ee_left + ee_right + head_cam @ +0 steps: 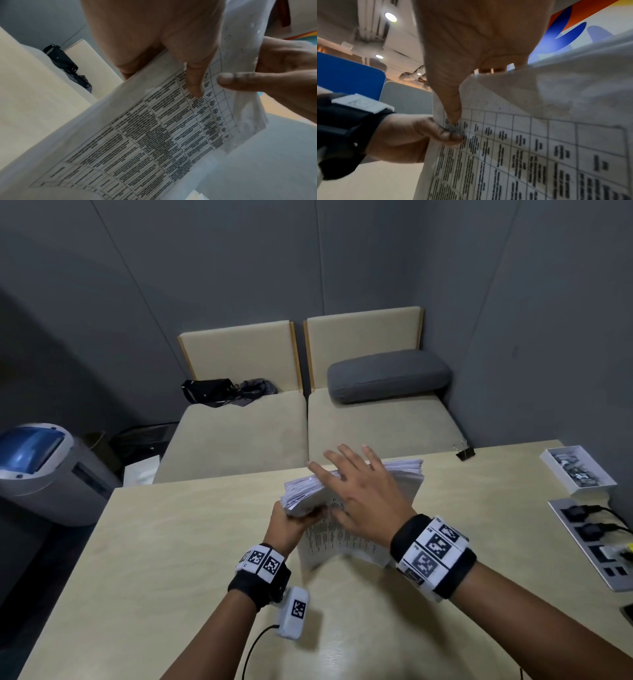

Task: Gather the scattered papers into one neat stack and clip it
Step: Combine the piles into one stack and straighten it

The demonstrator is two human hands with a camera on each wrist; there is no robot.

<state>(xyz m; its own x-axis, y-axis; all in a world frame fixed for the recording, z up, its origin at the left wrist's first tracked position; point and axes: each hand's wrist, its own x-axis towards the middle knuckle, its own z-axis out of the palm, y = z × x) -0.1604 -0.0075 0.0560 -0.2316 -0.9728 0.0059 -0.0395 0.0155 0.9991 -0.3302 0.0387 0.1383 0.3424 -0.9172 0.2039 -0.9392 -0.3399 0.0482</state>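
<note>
Papers (346, 508) held on edge over the counter (164, 542), being squared.
Tapping the lower edge down should even the ragged sheets. Left hand (291, 520) grips the left corner, thumb curled on the printed face; right hand (363, 487) lies across the front, fingers (337, 462) straight and spread. Binder clip (464, 454) waits well apart.

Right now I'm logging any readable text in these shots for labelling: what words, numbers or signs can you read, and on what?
None can be read.
Printed table on the paper stack gripped by the left hand, right hand spread on top: text too blurred in every view.
Wrist bands: black-and-white square marker patterns, no words.
White box of clips, binder clip, power strip: no legible text.
</note>
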